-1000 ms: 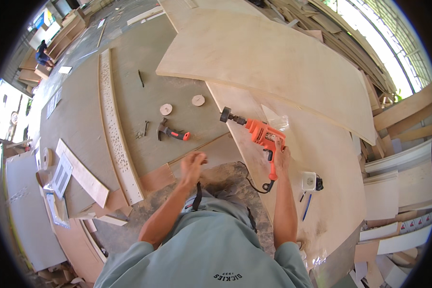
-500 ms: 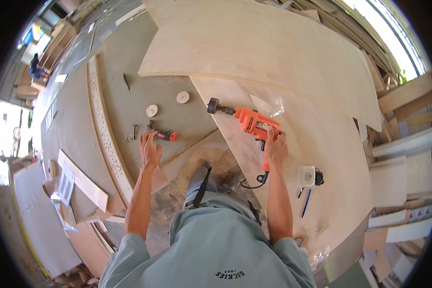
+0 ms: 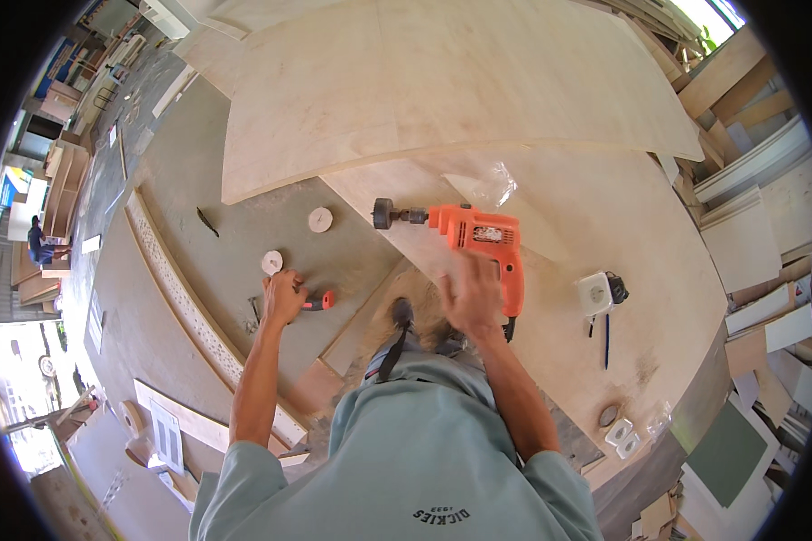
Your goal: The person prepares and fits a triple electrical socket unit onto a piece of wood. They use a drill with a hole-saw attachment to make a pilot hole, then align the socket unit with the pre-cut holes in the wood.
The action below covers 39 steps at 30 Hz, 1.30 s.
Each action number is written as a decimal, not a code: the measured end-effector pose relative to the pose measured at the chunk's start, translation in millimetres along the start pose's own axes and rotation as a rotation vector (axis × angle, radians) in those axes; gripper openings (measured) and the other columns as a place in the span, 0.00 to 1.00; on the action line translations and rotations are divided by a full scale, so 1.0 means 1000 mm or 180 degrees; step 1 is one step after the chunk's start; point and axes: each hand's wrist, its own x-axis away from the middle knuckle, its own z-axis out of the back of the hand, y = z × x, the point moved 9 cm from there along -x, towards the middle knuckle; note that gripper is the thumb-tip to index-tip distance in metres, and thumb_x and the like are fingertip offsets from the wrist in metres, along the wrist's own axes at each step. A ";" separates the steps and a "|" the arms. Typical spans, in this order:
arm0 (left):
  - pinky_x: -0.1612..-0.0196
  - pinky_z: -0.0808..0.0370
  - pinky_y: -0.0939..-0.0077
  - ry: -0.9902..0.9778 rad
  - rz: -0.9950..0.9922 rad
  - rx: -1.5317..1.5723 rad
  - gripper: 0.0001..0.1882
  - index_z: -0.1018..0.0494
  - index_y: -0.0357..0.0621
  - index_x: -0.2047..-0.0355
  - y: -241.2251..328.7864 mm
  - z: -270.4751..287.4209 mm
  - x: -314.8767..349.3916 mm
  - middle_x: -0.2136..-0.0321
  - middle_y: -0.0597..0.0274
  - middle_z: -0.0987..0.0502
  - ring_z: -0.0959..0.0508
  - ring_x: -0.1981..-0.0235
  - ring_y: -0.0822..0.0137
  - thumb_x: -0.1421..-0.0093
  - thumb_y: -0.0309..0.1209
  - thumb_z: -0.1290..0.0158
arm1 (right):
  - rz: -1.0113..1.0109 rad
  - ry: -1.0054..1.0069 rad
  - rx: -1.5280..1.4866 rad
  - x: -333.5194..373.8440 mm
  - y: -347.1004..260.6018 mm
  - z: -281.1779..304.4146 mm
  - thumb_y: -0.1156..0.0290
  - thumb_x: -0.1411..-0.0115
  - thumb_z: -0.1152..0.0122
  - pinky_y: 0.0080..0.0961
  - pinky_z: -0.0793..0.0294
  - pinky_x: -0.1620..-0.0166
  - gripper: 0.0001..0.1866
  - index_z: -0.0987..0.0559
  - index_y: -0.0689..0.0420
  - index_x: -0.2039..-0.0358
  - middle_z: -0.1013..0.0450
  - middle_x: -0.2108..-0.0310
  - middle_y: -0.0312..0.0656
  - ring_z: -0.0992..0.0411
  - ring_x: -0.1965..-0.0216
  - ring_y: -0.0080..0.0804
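An orange power drill [image 3: 485, 230] lies on its side on the pale plywood sheet, a dark hole saw [image 3: 383, 214] fitted at its front. My right hand [image 3: 472, 296] is over the sheet by the drill's body and grip, smeared by motion, so its fingers are unclear. To the left, my left hand [image 3: 284, 298] closes round the head end of a hammer [image 3: 319, 302], whose red-and-black handle sticks out to the right; the head is hidden. Two round wooden discs lie on the grey surface, a near disc [image 3: 272, 262] just beyond my left fingers and a farther disc [image 3: 320, 219].
A long perforated strip [image 3: 185, 288] runs along the left. A large plywood panel [image 3: 442, 81] covers the far side. A white socket box [image 3: 594, 294] with a dark pen-like stick [image 3: 606, 343] sits at right. Stacked boards line the right; a person [image 3: 41, 242] is far left.
My right hand has let go of the drill, which now lies on the plywood. My left hand has closed over the hammer's head end. The whole view has turned somewhat.
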 end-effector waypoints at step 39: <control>0.58 0.24 0.71 -0.0422 -0.0456 0.2312 0.08 0.16 0.39 0.62 0.024 0.031 -0.087 0.69 0.61 0.16 0.20 0.66 0.70 0.35 0.25 0.45 | 0.0768 -0.1734 -0.1580 0.021 -0.131 -0.090 0.67 0.46 0.35 0.43 0.29 0.46 0.24 0.24 0.63 0.49 0.22 0.56 0.53 0.25 0.51 0.51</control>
